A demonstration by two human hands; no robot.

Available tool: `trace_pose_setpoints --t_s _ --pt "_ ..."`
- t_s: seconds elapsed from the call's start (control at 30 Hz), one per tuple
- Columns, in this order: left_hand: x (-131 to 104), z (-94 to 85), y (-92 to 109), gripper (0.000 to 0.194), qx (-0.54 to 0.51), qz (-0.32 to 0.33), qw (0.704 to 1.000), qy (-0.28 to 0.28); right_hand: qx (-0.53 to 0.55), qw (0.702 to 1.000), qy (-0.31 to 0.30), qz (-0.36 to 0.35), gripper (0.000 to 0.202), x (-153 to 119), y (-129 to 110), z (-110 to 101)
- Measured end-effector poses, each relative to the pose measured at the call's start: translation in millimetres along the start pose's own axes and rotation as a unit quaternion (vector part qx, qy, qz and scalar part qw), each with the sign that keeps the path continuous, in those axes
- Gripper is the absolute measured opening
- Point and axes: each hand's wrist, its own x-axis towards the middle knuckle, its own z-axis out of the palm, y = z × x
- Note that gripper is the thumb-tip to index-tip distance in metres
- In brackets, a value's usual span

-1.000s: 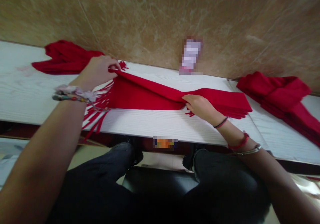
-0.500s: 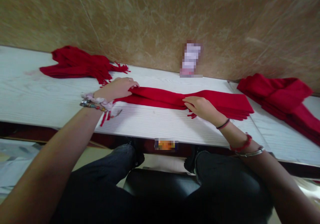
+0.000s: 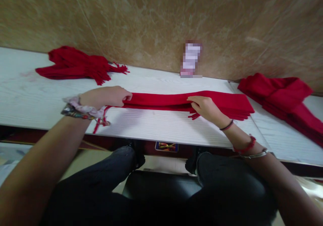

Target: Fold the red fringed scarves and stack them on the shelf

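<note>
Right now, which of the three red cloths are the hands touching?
The middle red cloth: the left hand is near one end, the right hand partway along. The left bundle and right bundle lie untouched.

Red cloth strip looks matt & soft w/ stringy fringe; L bundle & R bundle = similar matt fabric. Tabletop = matt white wood-look w/ fine grain, wall = smooth brown marble-look. Seat looks semi-glossy blk leather/vinyl, trousers matt dk denim, bangle shiny silvery metal, scrunchie crinkled cloth.
</note>
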Motion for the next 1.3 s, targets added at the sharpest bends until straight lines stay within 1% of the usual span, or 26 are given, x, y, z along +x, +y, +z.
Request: trace_pose_setpoints --t_s 0.07,0.1,0.17,0.27,0.37,0.4,0.47,0.53,0.57,0.63,0.7,0.77,0.87,0.93,1.0,1.07,1.13,1.2,1.3 --pt "-2 3.5 4 0.023 0.044 -0.004 0.998 -0.046 -0.015 0.998 -0.027 -0.05 0.034 -4 2 1" --pt "-4 3.7 8 0.025 0.071 -0.019 0.996 -0.057 -0.034 0.996 -0.046 -0.075 0.033 -6 3 1" --pt "-6 0.9 17 0.028 0.118 -0.055 0.99 -0.056 -0.079 0.988 -0.075 -0.114 0.032 -9 2 2" --pt "-9 -9.5 32 0.032 0.151 -0.108 0.979 -0.081 -0.114 0.981 -0.079 -0.137 0.031 -11 1 3" --pt "-9 -21.7 44 0.037 0.14 -0.145 0.973 -0.11 -0.121 0.98 -0.072 -0.14 0.03 -11 0 3" --pt "-8 -23.9 48 0.041 0.131 -0.141 0.975 -0.107 -0.124 0.981 -0.065 -0.138 0.031 -11 -2 3" --pt "-3 -22.6 56 0.058 0.099 -0.104 0.986 -0.087 -0.133 0.981 -0.048 -0.129 0.035 -8 -6 3" --pt "5 -13.0 67 0.071 0.04 -0.058 0.996 -0.062 -0.143 0.982 -0.036 -0.114 0.04 -5 -12 6" --pt "10 -6.0 73 0.071 0.007 -0.045 0.998 -0.051 -0.148 0.983 -0.036 -0.105 0.043 -3 -15 7" --pt "18 8.8 85 0.065 -0.036 -0.06 0.997 -0.04 -0.157 0.982 -0.057 -0.088 0.048 0 -22 12" --pt "23 20.2 93 0.061 -0.05 -0.08 0.994 -0.049 -0.164 0.979 -0.094 -0.072 0.053 2 -26 17" --pt "24 25.6 94 0.058 -0.05 -0.078 0.994 -0.063 -0.167 0.976 -0.126 -0.058 0.057 3 -28 21" --pt "23 26.0 87 0.06 -0.05 -0.063 0.994 -0.074 -0.166 0.975 -0.141 -0.041 0.058 4 -30 23" --pt "24 25.0 82 0.065 -0.038 -0.037 0.997 -0.061 -0.16 0.977 -0.137 -0.039 0.056 6 -34 22" --pt "26 23.3 80 0.065 -0.013 0.03 0.999 -0.024 -0.15 0.98 -0.121 -0.056 0.053 9 -38 21" --pt "28 19.4 82 0.053 0.019 0.108 0.994 0.018 -0.138 0.98 -0.111 -0.086 0.047 13 -42 21" --pt "29 12.6 86 0.04 0.054 0.151 0.986 0.037 -0.129 0.979 -0.116 -0.102 0.041 17 -44 20" --pt "27 5.2 89 0.037 0.082 0.16 0.983 0.041 -0.121 0.981 -0.119 -0.094 0.039 21 -44 19" --pt "21 1.0 85 0.045 0.086 0.147 0.983 0.063 -0.108 0.987 -0.093 -0.072 0.038 21 -42 18"
